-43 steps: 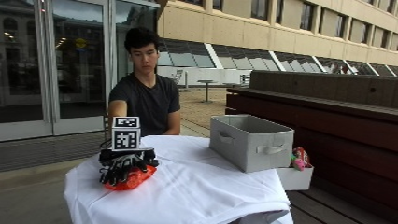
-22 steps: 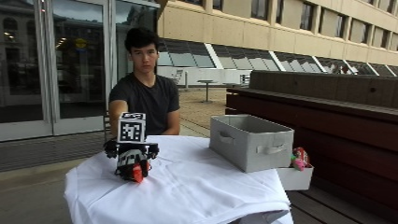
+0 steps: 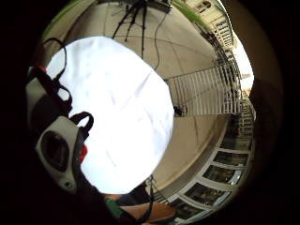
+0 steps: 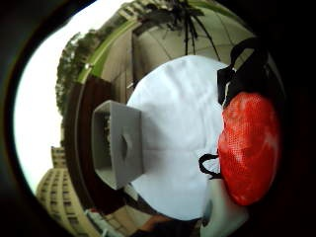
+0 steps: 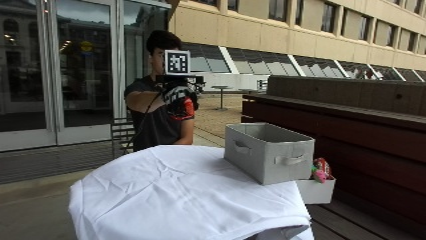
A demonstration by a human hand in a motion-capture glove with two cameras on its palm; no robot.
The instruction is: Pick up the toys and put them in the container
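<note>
Above the table (image 5: pixel 180 195), well back from the grey container (image 5: pixel 269 151) at its far edge: gloved right hand (image 5: pixel 176 97) raised high, fingers curled round an orange-red toy (image 4: pixel 248 145). Carry step under way. Next move, I'd say: swing across over the container's open top, lower, then release.

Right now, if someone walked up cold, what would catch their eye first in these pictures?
Probably the gloved right hand raised high above the white-clothed table, gripping an orange-red toy. Next, the grey fabric container standing open at the table's far side, beside a dark wooden bench. A small white box with colourful toys sits just past the container.
</note>
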